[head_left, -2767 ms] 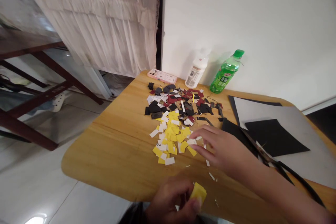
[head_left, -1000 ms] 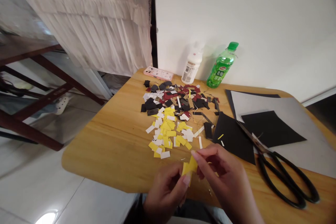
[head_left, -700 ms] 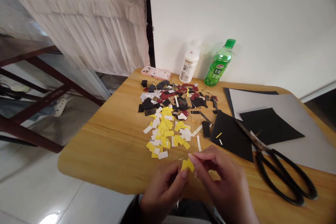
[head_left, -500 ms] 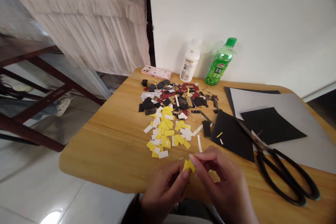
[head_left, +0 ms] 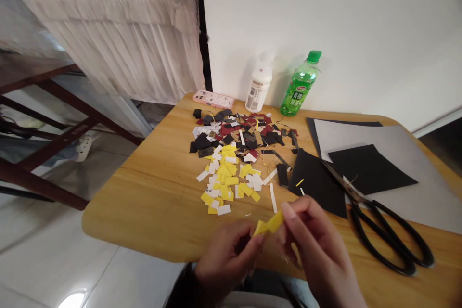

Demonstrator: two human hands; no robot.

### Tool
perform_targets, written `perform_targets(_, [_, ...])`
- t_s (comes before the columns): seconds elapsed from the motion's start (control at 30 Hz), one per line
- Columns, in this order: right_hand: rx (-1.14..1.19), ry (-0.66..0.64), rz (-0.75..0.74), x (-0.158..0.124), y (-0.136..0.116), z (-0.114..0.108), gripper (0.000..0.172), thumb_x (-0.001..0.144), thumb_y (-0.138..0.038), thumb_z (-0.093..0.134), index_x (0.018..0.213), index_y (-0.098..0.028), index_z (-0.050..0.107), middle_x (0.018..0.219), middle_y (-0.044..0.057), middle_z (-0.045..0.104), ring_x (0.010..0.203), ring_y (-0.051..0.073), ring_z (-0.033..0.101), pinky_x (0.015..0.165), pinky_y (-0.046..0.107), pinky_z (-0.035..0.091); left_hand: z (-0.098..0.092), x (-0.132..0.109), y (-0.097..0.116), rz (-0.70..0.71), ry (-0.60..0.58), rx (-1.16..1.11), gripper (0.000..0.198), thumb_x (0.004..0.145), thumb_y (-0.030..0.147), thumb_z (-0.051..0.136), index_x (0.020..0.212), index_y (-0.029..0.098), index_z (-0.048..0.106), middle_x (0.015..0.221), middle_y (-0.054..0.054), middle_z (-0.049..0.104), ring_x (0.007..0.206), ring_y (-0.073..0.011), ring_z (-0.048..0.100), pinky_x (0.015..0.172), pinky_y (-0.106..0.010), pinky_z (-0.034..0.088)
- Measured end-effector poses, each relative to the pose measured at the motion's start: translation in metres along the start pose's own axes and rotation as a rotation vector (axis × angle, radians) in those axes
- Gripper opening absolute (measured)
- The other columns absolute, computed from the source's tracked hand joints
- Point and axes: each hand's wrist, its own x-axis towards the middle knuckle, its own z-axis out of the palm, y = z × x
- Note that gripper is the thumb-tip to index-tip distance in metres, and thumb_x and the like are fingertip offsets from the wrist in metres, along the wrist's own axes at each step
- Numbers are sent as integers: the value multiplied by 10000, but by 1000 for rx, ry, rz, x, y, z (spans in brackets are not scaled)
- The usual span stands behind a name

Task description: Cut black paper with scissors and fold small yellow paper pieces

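A folded strip of yellow paper is pinched between my left hand and my right hand, above the table's near edge. Just beyond my hands lies a heap of small yellow and white paper scraps. Black and dark red scraps spread behind it. Long-bladed black-handled scissors lie to the right of my right hand, their blades on a black paper sheet.
The wooden table has a rounded corner and a drop to the tiled floor on the left. A grey sheet with black paper lies right. A pink-cased phone, white bottle and green bottle stand along the wall.
My right hand has moved right, and the yellow strip now stretches farther across the gap between my hands. The view has shifted slightly, and the scraps and scissors lie as before.
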Motion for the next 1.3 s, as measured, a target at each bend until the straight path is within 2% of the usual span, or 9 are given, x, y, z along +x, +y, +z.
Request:
perform_targets(0.2, [-67,3,-21,-1,8,-3,308,949,-539,576,882,-256,478,501,-81,576,371,102,460,390,182,349,1,1,1,82,-6,-18,574,909,712,408,616,219,402,490,67,383,443,-93,339,436,-233,257])
perform_targets(0.4, [-104,63,-171,-3,23,5,274,979,-499,560,891,-248,494,614,-42,674,500,130,628,477,215,485,2,0,-4,111,-5,-126,542,943,660,417,653,202,449,499,61,414,429,-87,366,442,-228,272])
perform_targets(0.57, [-96,94,-266,-11,29,10,233,986,-470,571,903,-264,503,674,-42,702,555,124,651,509,211,499,-1,-3,-1,176,-7,-206,539,931,659,458,657,194,451,528,44,430,466,-92,380,477,-228,287])
perform_targets(0.67, [-72,108,-310,-15,29,14,193,1004,-441,554,914,-277,504,720,-35,733,564,122,662,508,215,499,-3,-3,4,243,-41,-311,526,912,646,513,650,199,417,575,32,440,502,-92,375,500,-227,302])
perform_targets(0.8, [-65,108,-297,-20,27,18,167,1019,-436,524,927,-297,507,797,-5,765,609,150,694,520,248,526,0,-4,4,268,-42,-432,437,873,560,638,712,182,488,671,15,472,615,-113,399,585,-234,348])
perform_targets(0.9, [-96,84,-315,-21,27,18,131,1039,-403,482,947,-313,502,843,22,775,667,189,714,544,296,551,4,-5,-1,236,13,-422,474,816,588,696,699,181,484,699,1,487,669,-134,427,622,-247,366])
perform_targets(1.07, [-112,109,-361,-22,33,16,135,1027,-372,520,929,-279,522,805,42,760,653,201,715,506,300,524,7,-6,-9,224,126,-279,570,748,659,729,626,184,438,628,9,487,596,-116,412,551,-232,319])
perform_targets(1.17, [-51,138,-484,-21,36,18,102,1020,-327,534,924,-295,550,793,37,748,719,225,703,570,351,536,5,-6,-10,317,107,-363,603,725,721,704,620,179,461,576,27,476,539,-101,399,516,-226,301])
perform_targets(1.3, [-16,99,-678,-22,37,18,43,1026,-280,533,1012,-305,566,827,7,782,745,210,676,648,366,556,4,-8,-10,430,130,-368,589,808,743,588,661,174,550,595,12,504,565,-126,453,546,-244,344])
